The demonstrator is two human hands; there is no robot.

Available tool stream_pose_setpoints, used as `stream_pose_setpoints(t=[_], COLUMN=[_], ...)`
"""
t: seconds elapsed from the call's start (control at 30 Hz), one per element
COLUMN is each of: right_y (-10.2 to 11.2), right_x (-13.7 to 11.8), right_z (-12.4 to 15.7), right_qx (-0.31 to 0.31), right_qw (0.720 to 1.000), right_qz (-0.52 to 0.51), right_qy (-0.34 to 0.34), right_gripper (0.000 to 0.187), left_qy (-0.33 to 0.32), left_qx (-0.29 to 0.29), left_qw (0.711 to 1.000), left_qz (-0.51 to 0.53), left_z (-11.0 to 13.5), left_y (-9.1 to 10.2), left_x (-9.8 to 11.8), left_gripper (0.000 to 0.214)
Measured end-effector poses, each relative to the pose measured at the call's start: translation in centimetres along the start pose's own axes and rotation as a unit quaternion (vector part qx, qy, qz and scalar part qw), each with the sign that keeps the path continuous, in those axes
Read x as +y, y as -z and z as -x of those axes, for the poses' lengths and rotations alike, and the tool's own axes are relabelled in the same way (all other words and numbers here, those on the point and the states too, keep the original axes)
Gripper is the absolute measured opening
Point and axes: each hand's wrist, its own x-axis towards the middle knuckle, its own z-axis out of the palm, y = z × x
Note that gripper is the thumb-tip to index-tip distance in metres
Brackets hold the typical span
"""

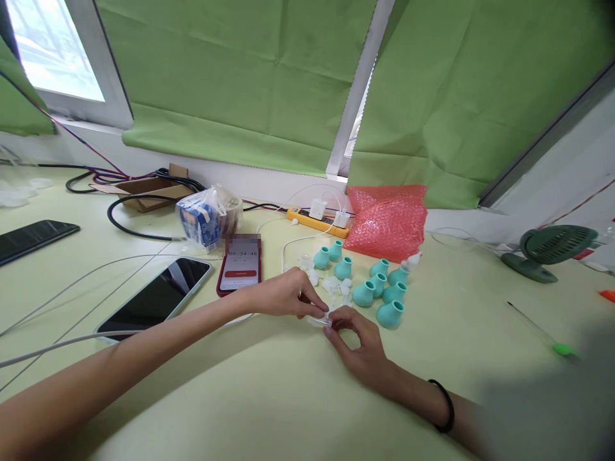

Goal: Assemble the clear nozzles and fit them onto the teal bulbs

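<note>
Between my two hands is a small clear plastic piece (317,321), partly covered by my fingers. My left hand (288,294) pinches it from the left and above. The thumb and index finger of my right hand (360,346) close on its right end. Just beyond my hands lie several loose clear plastic parts (336,285), too small to make out exactly. Several teal rubber bulbs (391,314) stand behind and to the right of them, most with their open necks up. One teal bulb (398,275) at the back right has a clear tip at its neck.
Left of my hands, a red-cased phone (240,266) shows a timer, near a dark-screened phone (156,298) crossed by a white cable. An orange power strip (317,222) and pink bubble-wrap bag (387,221) lie behind. A green fan (552,250) and green-handled thin rod (563,349) are right.
</note>
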Motion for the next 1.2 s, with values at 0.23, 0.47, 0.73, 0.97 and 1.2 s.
stream_pose_setpoints(t=[0.23,0.47,0.73,0.97,1.2], right_y=[0.0,0.0,-0.2,-0.3,-0.3], right_x=[0.3,0.5,0.8,0.7,0.8], right_z=[-0.1,-0.2,0.0,0.1,0.2], right_qx=[0.012,0.02,0.03,0.028,0.033], right_qw=[0.996,0.988,0.98,0.982,0.983], right_qz=[-0.053,-0.108,-0.16,-0.167,-0.167], right_qy=[-0.064,-0.105,-0.112,-0.087,-0.074], right_gripper=[0.008,0.008,0.007,0.007,0.01], left_qy=[-0.001,-0.01,-0.027,-0.044,-0.044], left_qx=[-0.012,0.011,0.05,0.059,0.086], left_qw=[0.999,0.977,0.96,0.975,0.985], left_qz=[-0.039,-0.212,-0.274,-0.21,-0.142], left_z=[0.2,0.5,0.2,0.1,0.0], left_y=[0.4,0.2,-1.0,-1.2,-1.8], left_x=[0.4,1.6,1.8,1.5,1.0], left_gripper=[0.026,0.038,0.031,0.026,0.029])
